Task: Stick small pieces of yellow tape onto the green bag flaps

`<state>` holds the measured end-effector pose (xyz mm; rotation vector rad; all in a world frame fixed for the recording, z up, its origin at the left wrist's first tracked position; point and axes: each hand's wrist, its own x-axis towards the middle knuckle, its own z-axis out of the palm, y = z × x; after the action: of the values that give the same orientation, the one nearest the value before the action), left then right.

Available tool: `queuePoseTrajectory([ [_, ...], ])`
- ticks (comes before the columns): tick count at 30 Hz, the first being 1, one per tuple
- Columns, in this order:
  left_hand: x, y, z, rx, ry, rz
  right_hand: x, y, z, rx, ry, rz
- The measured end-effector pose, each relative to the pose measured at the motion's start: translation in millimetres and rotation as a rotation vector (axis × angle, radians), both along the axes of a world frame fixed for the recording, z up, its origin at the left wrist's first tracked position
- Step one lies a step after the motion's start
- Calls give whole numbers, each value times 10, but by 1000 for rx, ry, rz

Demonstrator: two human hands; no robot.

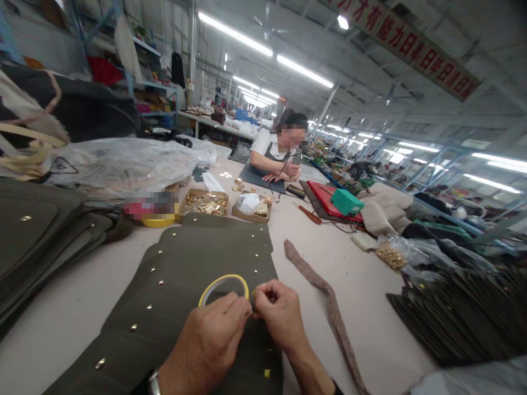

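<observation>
My left hand (206,337) is closed on a roll of yellow tape (224,278), whose ring stands up above the fingers. Close beside it on the right, my right hand (280,312) is pinched at the tape's edge; a small yellow bit shows near its fingertips. Both hands are over dark olive fabric pieces (185,263) laid in an overlapping stack, with small gold metal fittings along the edges. A small yellow scrap (267,373) lies on the fabric near the bottom.
Cardboard boxes of gold fittings (206,203) sit beyond the fabric. A brown strip (329,291) lies to the right, near stacked dark pieces (465,312). More pieces (37,236) are at left. Across the table a person (275,151) leans over a dark mat.
</observation>
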<state>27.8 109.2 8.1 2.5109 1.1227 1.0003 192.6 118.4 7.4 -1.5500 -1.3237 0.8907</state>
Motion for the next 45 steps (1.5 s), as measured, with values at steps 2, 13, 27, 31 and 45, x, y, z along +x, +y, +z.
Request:
queuePoseTrajectory([
  [2,-9,14,16,-10,22,16,125,78,-38,-51,50,-56],
  [13,-60,255,-9,-218,331,162,330,213,-199,-34,-134,87],
  [27,-170,235,64,-282,345,108,400,128,-85,-377,4,229],
  [31,-162,242,29,-278,382,106,363,98,-94,-318,-189,273],
  [45,-187,243,10,-271,377,92,278,59,-14,-100,-629,330],
])
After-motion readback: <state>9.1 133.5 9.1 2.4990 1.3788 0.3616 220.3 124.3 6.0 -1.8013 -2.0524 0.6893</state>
